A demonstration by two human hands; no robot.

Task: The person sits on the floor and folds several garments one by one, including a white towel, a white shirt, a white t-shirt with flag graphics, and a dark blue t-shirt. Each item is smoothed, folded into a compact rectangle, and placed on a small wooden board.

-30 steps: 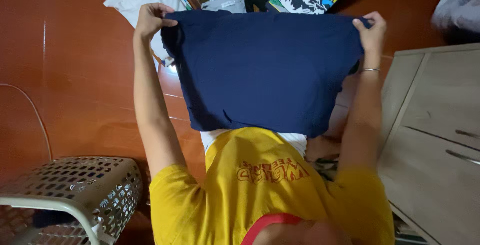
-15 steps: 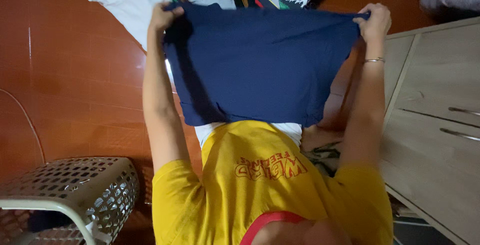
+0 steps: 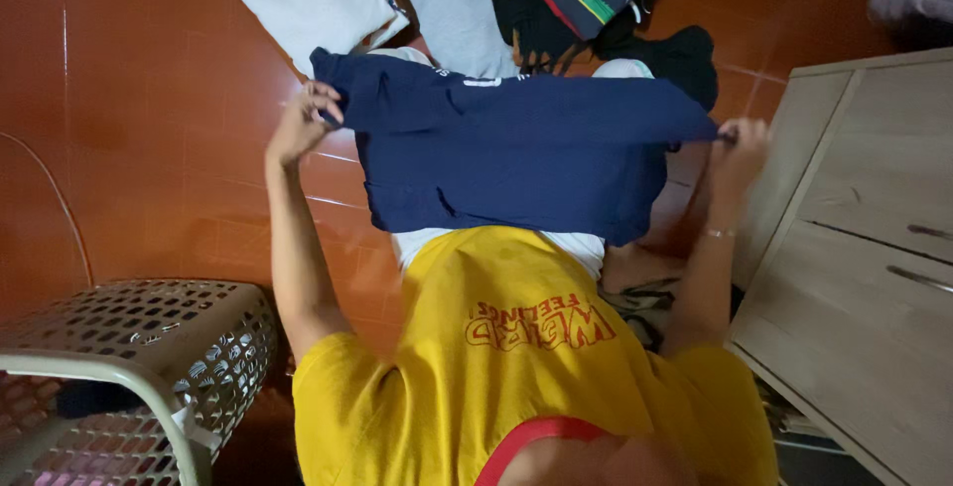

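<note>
A perforated pale plastic laundry basket (image 3: 139,367) stands on glossy red floor tiles (image 3: 149,148) at far left, beside a person whose left hand (image 3: 303,124), arm raised and bent, is closed on one corner of a soft navy blue garment (image 3: 516,153). The cloth hangs stretched flat in front of the yellow T-shirt (image 3: 516,367), above folded clothes (image 3: 447,0) on the floor, while the right hand (image 3: 740,148) pinches its opposite corner next to a pale wood-grain drawer unit (image 3: 864,228)
</note>
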